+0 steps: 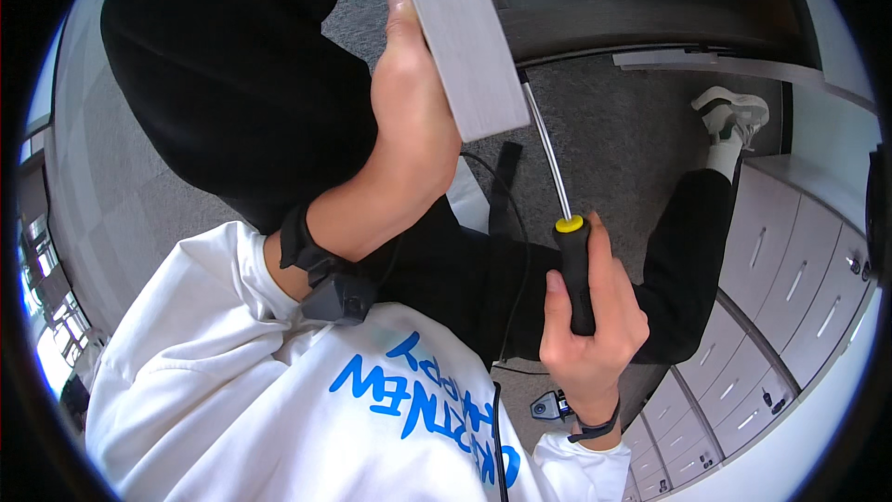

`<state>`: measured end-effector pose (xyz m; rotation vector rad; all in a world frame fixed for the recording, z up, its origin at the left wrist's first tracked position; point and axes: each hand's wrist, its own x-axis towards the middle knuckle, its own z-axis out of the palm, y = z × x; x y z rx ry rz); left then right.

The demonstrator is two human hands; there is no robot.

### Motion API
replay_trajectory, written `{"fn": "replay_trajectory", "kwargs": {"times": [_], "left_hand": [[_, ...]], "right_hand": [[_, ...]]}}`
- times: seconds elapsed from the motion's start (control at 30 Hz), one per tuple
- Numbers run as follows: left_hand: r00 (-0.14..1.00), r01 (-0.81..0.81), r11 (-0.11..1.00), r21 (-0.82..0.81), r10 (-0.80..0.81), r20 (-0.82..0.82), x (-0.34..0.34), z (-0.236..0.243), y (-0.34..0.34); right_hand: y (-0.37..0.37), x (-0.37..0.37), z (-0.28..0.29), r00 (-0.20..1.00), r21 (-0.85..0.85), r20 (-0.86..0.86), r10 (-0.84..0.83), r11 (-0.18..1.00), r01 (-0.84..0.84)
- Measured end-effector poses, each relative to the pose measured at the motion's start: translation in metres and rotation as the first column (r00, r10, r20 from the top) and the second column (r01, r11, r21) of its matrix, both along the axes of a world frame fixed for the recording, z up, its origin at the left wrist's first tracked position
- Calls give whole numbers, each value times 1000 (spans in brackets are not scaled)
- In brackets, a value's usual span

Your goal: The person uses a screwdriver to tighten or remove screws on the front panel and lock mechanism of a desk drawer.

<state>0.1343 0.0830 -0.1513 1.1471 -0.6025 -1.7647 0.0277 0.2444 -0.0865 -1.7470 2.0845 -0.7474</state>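
Note:
My left hand [409, 93] grips the left side of a light grey panel [474, 56] with a wood-like grain; its thumb lies along the edge and the other fingers are hidden behind. In my right hand [595, 325] is a screwdriver [561, 181] with a black handle and a yellow collar, held with the fingers round the handle. Its long metal shaft points up and away from me. The tip end meets a dark part beside the panel's right edge, and what it touches there cannot be made out.
Grey drawer cabinets [762, 270] line the right side. A dark piece of furniture [650, 0] stands at the far side. My bent legs are on either side, with one shoe [734, 116] at the far right. A thin black cable [528, 270] runs down the middle.

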Motion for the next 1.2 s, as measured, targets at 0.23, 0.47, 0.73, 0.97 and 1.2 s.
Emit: {"fn": "replay_trajectory", "kwargs": {"times": [0.23, 0.47, 0.73, 0.97, 1.2], "left_hand": [[1000, -5, 1000, 1, 5, -13, 5, -10, 2], [983, 37, 988, -150, -63, -170, 15, -19, 6], [996, 71, 986, -151, -78, -43, 14, -15, 6], [973, -231, 953, 195, 231, 24, 5, -8, 4], [993, -117, 988, 104, 120, -19, 28, -33, -17]], "right_hand": [[-4, -5, -3, 988, -25, 152, -9, 1000, 13], [-2, -6, 0, 953, 47, 300, -50, 998, 37], [-8, -8, 5, 897, 145, 420, -141, 986, 88], [0, -17, 14, 815, 157, 556, -164, 983, 91], [5, -16, 7, 711, 154, 686, -154, 986, 66]]}}
